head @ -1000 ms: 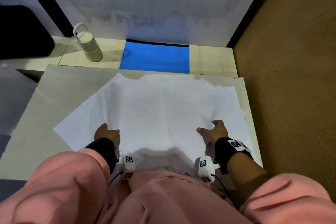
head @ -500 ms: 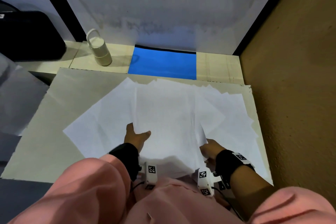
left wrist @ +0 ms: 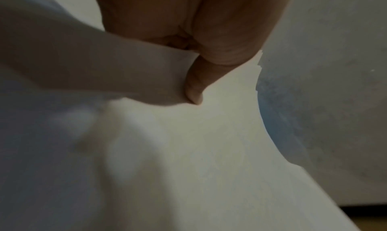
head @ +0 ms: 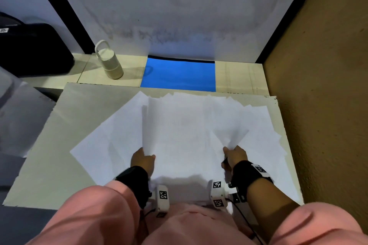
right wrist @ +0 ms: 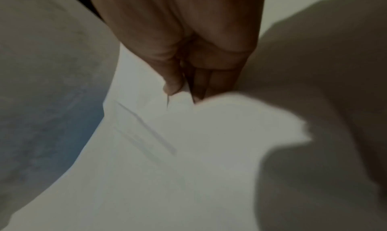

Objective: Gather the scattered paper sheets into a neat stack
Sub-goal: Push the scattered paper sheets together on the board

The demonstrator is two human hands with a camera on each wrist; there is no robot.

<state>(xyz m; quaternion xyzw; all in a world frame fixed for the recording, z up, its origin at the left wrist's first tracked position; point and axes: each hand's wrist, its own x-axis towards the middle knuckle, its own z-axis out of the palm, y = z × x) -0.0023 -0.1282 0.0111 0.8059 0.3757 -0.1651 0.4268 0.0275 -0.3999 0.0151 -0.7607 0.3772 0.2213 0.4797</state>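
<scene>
Several white paper sheets (head: 183, 135) lie fanned and overlapping on a pale board (head: 59, 145). My left hand (head: 143, 158) pinches the near left edge of the middle sheets, and that edge curls upward. In the left wrist view the thumb (left wrist: 195, 89) presses on the paper (left wrist: 188, 151). My right hand (head: 234, 155) pinches the near right edge, lifting a crumpled corner (head: 232, 133). The right wrist view shows the fingertips (right wrist: 173, 85) closed on the white paper (right wrist: 167, 168). More sheets (head: 264, 141) spread out to the right, beyond the hand.
A cream bottle (head: 109, 61) with a loop handle stands at the back left on a wooden ledge. A blue mat (head: 179, 74) lies behind the board. A black bag (head: 29, 49) sits far left. A brown wall (head: 322, 85) runs along the right.
Both hands went from lying flat on the sheets to pinching their near edges. The left hand moved inward to the right, and both paper edges have lifted off the board.
</scene>
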